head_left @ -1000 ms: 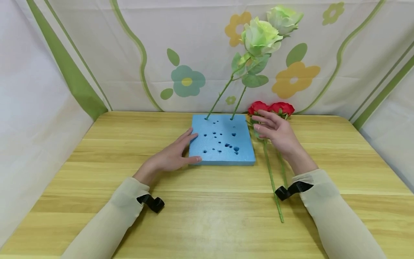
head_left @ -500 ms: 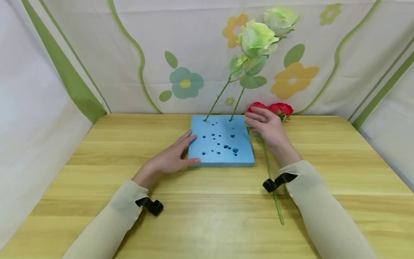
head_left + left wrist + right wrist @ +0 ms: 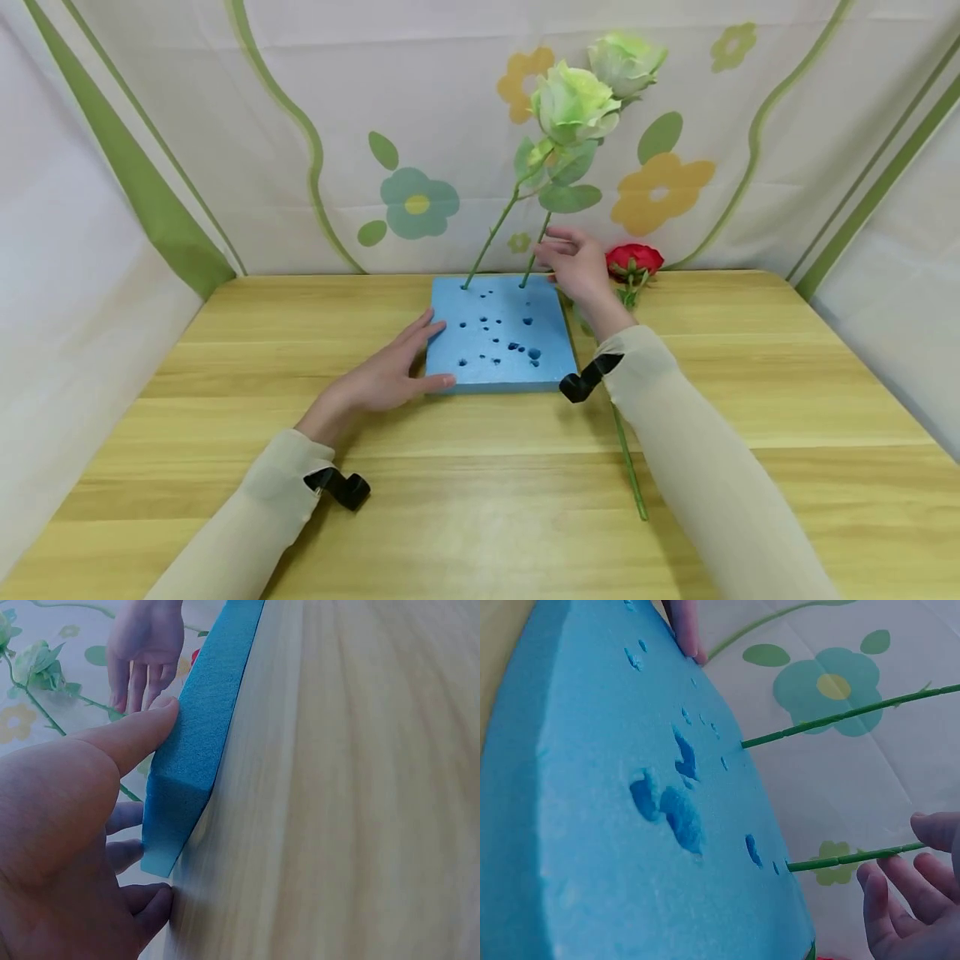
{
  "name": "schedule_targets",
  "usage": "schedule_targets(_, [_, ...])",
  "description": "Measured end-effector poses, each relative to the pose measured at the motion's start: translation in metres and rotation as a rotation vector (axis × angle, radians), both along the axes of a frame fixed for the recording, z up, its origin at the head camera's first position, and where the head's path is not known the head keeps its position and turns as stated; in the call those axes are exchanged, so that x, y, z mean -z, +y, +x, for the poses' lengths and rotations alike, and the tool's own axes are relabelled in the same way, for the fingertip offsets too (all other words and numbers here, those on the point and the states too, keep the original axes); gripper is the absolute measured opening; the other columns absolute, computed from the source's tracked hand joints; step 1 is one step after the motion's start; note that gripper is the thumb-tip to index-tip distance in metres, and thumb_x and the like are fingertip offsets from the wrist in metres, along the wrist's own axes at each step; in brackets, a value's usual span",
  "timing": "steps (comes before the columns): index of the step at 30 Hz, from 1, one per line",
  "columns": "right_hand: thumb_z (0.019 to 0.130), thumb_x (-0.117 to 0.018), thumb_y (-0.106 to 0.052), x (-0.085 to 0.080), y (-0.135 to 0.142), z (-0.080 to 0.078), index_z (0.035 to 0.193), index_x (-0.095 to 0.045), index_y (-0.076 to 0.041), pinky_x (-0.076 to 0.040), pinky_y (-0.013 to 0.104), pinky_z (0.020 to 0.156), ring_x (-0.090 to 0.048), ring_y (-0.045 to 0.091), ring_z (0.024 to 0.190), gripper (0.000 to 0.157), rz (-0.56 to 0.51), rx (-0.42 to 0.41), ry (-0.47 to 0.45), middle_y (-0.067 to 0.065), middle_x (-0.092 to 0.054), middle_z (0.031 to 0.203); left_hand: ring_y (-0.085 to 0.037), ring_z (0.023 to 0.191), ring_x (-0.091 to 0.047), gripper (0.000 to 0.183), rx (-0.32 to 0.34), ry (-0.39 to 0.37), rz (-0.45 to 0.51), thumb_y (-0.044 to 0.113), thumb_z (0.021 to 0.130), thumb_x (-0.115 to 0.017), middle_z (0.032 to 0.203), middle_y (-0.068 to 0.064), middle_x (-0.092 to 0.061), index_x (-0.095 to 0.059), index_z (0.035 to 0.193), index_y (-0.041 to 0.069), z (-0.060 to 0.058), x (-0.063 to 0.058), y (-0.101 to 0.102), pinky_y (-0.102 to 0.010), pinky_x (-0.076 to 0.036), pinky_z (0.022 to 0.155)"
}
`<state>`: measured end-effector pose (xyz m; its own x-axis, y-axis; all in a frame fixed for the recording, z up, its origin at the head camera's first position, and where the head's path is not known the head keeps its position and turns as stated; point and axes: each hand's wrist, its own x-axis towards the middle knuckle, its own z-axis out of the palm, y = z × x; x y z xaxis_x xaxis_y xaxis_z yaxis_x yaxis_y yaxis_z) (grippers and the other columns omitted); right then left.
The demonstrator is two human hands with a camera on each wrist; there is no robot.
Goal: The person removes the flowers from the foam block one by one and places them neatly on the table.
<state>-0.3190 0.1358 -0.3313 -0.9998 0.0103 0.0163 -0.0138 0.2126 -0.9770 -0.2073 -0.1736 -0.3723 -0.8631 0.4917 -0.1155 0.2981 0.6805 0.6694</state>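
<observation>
A blue foam block full of small holes lies on the table, with two pale green roses standing in its back holes. My left hand is spread at the block's left side, its thumb touching the front edge in the left wrist view. Beyond the block's back right corner, my right hand is at the right rose stem. In the right wrist view that stem passes between the thumb and the loosely bent fingers, which are not closed round it.
A red artificial flower lies at the table's back right. A loose green stem extends toward the front, partly hidden by my right arm. Behind the wooden table hangs a flower-print curtain.
My right hand has moved left from above the red flowers to the right rose stem. It now hides one red bloom. My left hand stays at the block, while the head view has shifted slightly.
</observation>
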Motion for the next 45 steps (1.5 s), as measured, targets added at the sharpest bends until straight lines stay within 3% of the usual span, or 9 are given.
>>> schedule_targets(6, [0.106, -0.067, -0.021, -0.001, -0.009, -0.007, 0.140, -0.066, -0.007, -0.062, 0.044, 0.089, -0.072, 0.015, 0.087, 0.037, 0.046, 0.037, 0.042, 0.020, -0.074, 0.129, -0.034, 0.168, -0.002, 0.095, -0.013, -0.007, -0.004, 0.051, 0.102, -0.069, 0.182, -0.003, 0.005, -0.015, 0.172, 0.018, 0.000, -0.001, 0.002, -0.063, -0.015, 0.133])
schedule_targets(9, [0.106, -0.067, -0.021, -0.003, -0.013, -0.008, 0.130, -0.071, -0.007, -0.062, 0.047, 0.090, -0.071, 0.012, 0.081, 0.028, 0.054, 0.046, 0.057, 0.019, -0.075, 0.123, -0.035, 0.168, -0.002, 0.094, -0.016, -0.006, -0.004, 0.050, 0.102, -0.069, 0.182, -0.003, 0.005, -0.016, 0.172, 0.018, -0.001, -0.001, 0.001, -0.063, -0.015, 0.133])
schedule_targets(12, [0.107, -0.066, -0.022, -0.006, -0.014, -0.008, 0.124, -0.071, -0.007, -0.062, 0.046, 0.090, -0.072, 0.014, 0.083, 0.024, 0.060, 0.049, 0.065, 0.019, -0.074, 0.124, -0.035, 0.168, -0.002, 0.094, -0.020, -0.004, -0.005, 0.049, 0.102, -0.069, 0.182, -0.004, 0.005, -0.016, 0.172, 0.017, -0.001, -0.002, 0.001, -0.063, -0.015, 0.133])
schedule_targets(18, [0.107, -0.065, -0.027, -0.019, -0.006, -0.005, 0.126, -0.069, -0.010, -0.060, 0.023, 0.076, -0.076, 0.024, 0.100, 0.026, 0.037, 0.112, 0.094, 0.010, -0.075, 0.122, -0.034, 0.168, -0.002, 0.095, -0.027, -0.009, 0.001, 0.050, 0.101, -0.069, 0.182, -0.003, 0.005, -0.016, 0.172, 0.018, -0.002, -0.002, 0.002, -0.064, -0.015, 0.133])
schedule_targets(23, [0.107, -0.064, -0.032, -0.026, 0.011, 0.002, 0.123, -0.069, -0.012, -0.058, 0.021, 0.075, -0.075, 0.027, 0.107, 0.025, 0.001, 0.143, 0.142, 0.002, -0.075, 0.112, -0.034, 0.168, -0.002, 0.095, -0.025, -0.009, -0.001, 0.052, 0.101, -0.068, 0.182, -0.003, 0.005, -0.015, 0.172, 0.019, -0.004, -0.001, 0.004, -0.064, -0.015, 0.132])
schedule_targets(30, [0.106, -0.067, -0.023, -0.027, 0.041, 0.019, 0.117, -0.072, -0.012, -0.060, 0.022, 0.072, -0.074, 0.015, 0.089, 0.017, -0.069, 0.136, 0.244, -0.005, -0.077, 0.095, -0.034, 0.168, -0.003, 0.095, -0.024, -0.010, -0.004, 0.052, 0.102, -0.068, 0.182, -0.003, 0.005, -0.015, 0.173, 0.019, -0.007, 0.000, 0.007, -0.064, -0.015, 0.132])
schedule_targets(33, [0.106, -0.066, -0.020, -0.028, 0.055, 0.029, 0.115, -0.071, -0.008, -0.061, 0.021, 0.071, -0.073, 0.012, 0.087, 0.016, -0.087, 0.121, 0.256, -0.008, -0.075, 0.098, -0.035, 0.168, -0.003, 0.095, -0.022, -0.003, -0.002, 0.051, 0.102, -0.069, 0.182, -0.004, 0.004, -0.015, 0.172, 0.018, -0.007, -0.001, 0.008, -0.064, -0.015, 0.132])
schedule_targets(37, [0.106, -0.066, -0.019, -0.029, 0.071, 0.045, 0.115, -0.068, -0.005, -0.062, 0.021, 0.073, -0.073, 0.011, 0.086, 0.017, -0.072, 0.096, 0.240, -0.011, -0.074, 0.105, -0.035, 0.168, -0.003, 0.095, -0.024, 0.003, -0.001, 0.050, 0.102, -0.069, 0.182, -0.005, 0.004, -0.016, 0.172, 0.017, -0.006, -0.001, 0.008, -0.064, -0.015, 0.132])
schedule_targets(45, [0.105, -0.067, -0.017, -0.026, 0.099, 0.077, 0.117, -0.064, 0.002, -0.064, 0.022, 0.075, -0.075, 0.010, 0.080, 0.022, -0.063, 0.007, 0.128, -0.007, -0.075, 0.097, -0.035, 0.168, -0.003, 0.095, -0.020, 0.001, 0.000, 0.051, 0.101, -0.069, 0.182, -0.005, 0.004, -0.015, 0.172, 0.017, -0.008, -0.001, 0.009, -0.063, -0.016, 0.133])
